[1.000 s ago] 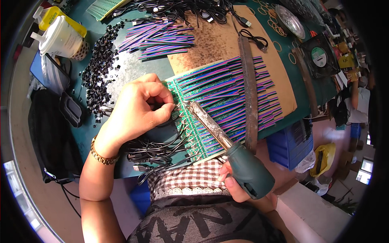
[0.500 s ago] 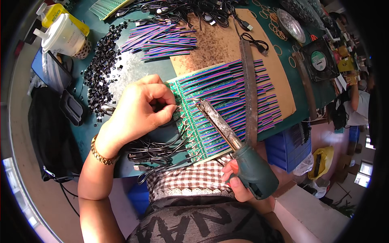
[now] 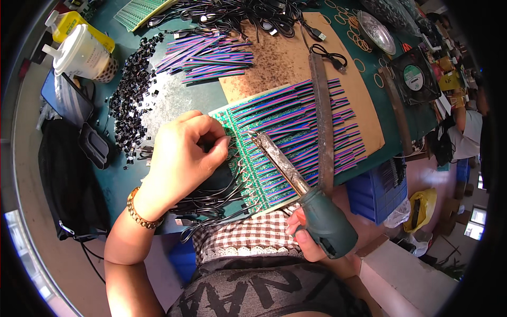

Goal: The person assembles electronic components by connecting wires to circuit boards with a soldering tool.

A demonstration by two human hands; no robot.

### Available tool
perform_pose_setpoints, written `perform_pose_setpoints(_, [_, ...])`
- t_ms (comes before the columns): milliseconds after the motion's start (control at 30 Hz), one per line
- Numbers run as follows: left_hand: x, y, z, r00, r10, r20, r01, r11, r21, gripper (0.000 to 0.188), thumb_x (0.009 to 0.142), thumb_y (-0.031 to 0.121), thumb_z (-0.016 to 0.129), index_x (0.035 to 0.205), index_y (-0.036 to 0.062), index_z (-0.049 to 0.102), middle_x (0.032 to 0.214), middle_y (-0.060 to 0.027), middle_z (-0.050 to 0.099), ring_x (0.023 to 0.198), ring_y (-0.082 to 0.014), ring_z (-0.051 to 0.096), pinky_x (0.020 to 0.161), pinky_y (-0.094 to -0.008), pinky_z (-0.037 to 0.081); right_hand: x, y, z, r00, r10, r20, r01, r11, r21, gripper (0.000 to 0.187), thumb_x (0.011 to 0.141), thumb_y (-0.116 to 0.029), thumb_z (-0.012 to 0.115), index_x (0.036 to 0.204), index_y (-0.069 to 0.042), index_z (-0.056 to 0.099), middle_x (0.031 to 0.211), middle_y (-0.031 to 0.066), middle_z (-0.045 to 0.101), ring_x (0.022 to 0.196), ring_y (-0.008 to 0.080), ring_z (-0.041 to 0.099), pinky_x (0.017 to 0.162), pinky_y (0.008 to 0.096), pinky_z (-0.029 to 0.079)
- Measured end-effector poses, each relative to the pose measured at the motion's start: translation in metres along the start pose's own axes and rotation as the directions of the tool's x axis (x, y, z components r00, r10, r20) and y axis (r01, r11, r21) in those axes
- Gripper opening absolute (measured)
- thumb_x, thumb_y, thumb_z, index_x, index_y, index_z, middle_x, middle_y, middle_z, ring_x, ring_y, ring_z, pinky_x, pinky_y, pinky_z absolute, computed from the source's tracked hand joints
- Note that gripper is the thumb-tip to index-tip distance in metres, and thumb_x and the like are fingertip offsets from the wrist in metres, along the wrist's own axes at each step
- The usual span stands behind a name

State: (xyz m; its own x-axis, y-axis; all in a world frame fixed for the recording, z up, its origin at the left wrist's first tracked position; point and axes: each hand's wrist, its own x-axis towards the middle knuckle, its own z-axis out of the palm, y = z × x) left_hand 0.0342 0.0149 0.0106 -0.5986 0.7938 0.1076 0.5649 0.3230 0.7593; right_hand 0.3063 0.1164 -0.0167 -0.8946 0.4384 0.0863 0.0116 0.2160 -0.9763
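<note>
My left hand is closed in a pinch at the left edge of a green circuit board panel; what its fingertips hold is mostly hidden. Black USB cables run from that edge and bunch below the hand. My right hand grips the dark green handle of a soldering iron. The iron slants up and left over the panel, its tip close to the row of solder pads near my left fingers. Rows of blue, pink and black ribbon wires extend rightward from the panel, under a flat metal bar.
Loose ribbon wires, small black connectors and more black cables lie farther back. A lidded drink cup stands far left. Rubber bands, a metal dish and a black fan are at right, a blue crate below.
The soldering iron has shifted slightly left and down along the panel. My left wrist has turned and moved a little right, its fingers still pinched at the board's edge.
</note>
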Motion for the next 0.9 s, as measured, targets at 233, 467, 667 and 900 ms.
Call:
perform_pose_setpoints(233, [0.003, 0.006, 0.003, 0.997, -0.078, -0.012, 0.078, 0.997, -0.002, 0.010, 0.068, 0.011, 0.069, 0.067, 0.0026, 0.065, 0.068, -0.0098, 0.060, 0.060, -0.0225, 0.061, 0.056, -0.0333, 0.049, -0.002, 0.008, 0.008, 0.999, -0.032, 0.005, 0.032, 0.991, -0.131, 0.032, 0.086, -0.009, 0.061, 0.113, 0.005, 0.054, 0.095, 0.0162, 0.060, 0.077, 0.0192, 0.061, 0.067, 0.0315, 0.052])
perform_pose_setpoints(467, [0.006, 0.015, 0.006, 0.990, -0.133, -0.041, 0.138, 0.977, 0.162, 0.012, 0.064, 0.014, 0.068, 0.061, 0.0038, 0.062, 0.063, -0.0101, 0.059, 0.057, -0.0255, 0.061, 0.056, -0.0352, 0.050, -0.001, 0.011, 0.008, 0.999, 0.018, 0.033, -0.016, 0.996, -0.083, 0.033, 0.089, -0.015, 0.060, 0.115, 0.004, 0.052, 0.095, 0.0147, 0.060, 0.078, 0.0172, 0.061, 0.068, 0.0303, 0.051])
perform_pose_setpoints(667, [0.006, 0.015, 0.009, 0.986, -0.163, -0.039, 0.167, 0.970, 0.176, 0.013, 0.064, 0.015, 0.068, 0.061, 0.0037, 0.062, 0.063, -0.0104, 0.060, 0.057, -0.0255, 0.061, 0.057, -0.0351, 0.050, -0.004, 0.000, 0.013, 0.963, 0.229, -0.140, -0.202, 0.963, 0.180, 0.028, 0.074, -0.006, 0.069, 0.101, 0.001, 0.064, 0.088, 0.0088, 0.068, 0.080, 0.0197, 0.066, 0.072, 0.0321, 0.054])
perform_pose_setpoints(900, [0.008, 0.016, 0.006, 0.979, -0.205, -0.009, 0.204, 0.967, 0.150, 0.013, 0.063, 0.014, 0.067, 0.062, 0.0020, 0.064, 0.063, -0.0112, 0.060, 0.056, -0.0246, 0.061, 0.057, -0.0338, 0.050, -0.002, -0.004, 0.008, 0.971, 0.238, -0.034, -0.232, 0.964, 0.129, 0.025, 0.077, -0.008, 0.068, 0.101, -0.001, 0.064, 0.088, 0.0076, 0.068, 0.079, 0.0198, 0.066, 0.072, 0.0303, 0.052])
